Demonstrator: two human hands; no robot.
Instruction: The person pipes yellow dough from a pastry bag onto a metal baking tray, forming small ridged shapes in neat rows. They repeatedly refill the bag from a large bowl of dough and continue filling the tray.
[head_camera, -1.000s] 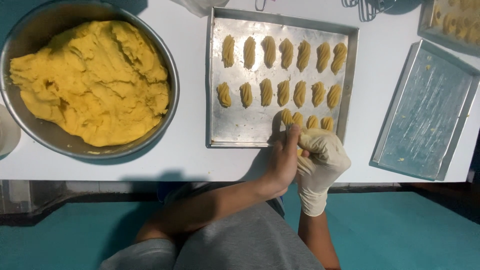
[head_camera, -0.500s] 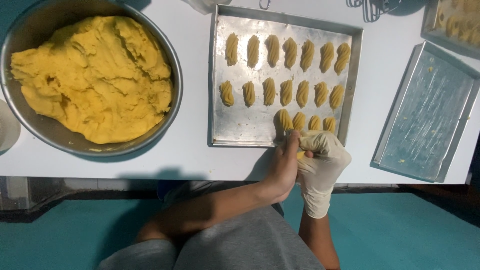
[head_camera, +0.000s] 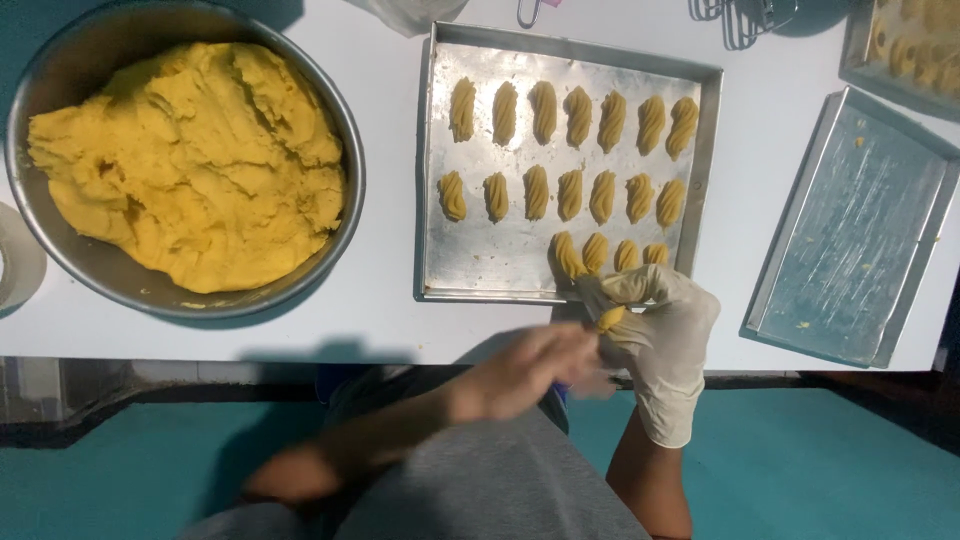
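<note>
In the head view, a small yellow dough piece (head_camera: 611, 318) is pinched between the fingertips of the gloved right hand (head_camera: 655, 330), just off the near edge of the bench (head_camera: 390, 310), below the near right corner of the baking tray (head_camera: 480, 255). The bare left hand (head_camera: 535, 365) is blurred beside it; whether its fingers are closed cannot be told. The bowl of dough (head_camera: 190, 160) is seen at the bench's left end.

I see my right hand (head_camera: 655, 325), in a pale glove, with the forearm rising from the lower edge, wrist straight, fingers curled inward into a loose fist and thumb side turned left. My left hand (head_camera: 535, 365) is bare and blurred; its forearm crosses from the lower left, and its fingertips (head_camera: 585, 345) meet the gloved fingers. Its grip I cannot make out.
</note>
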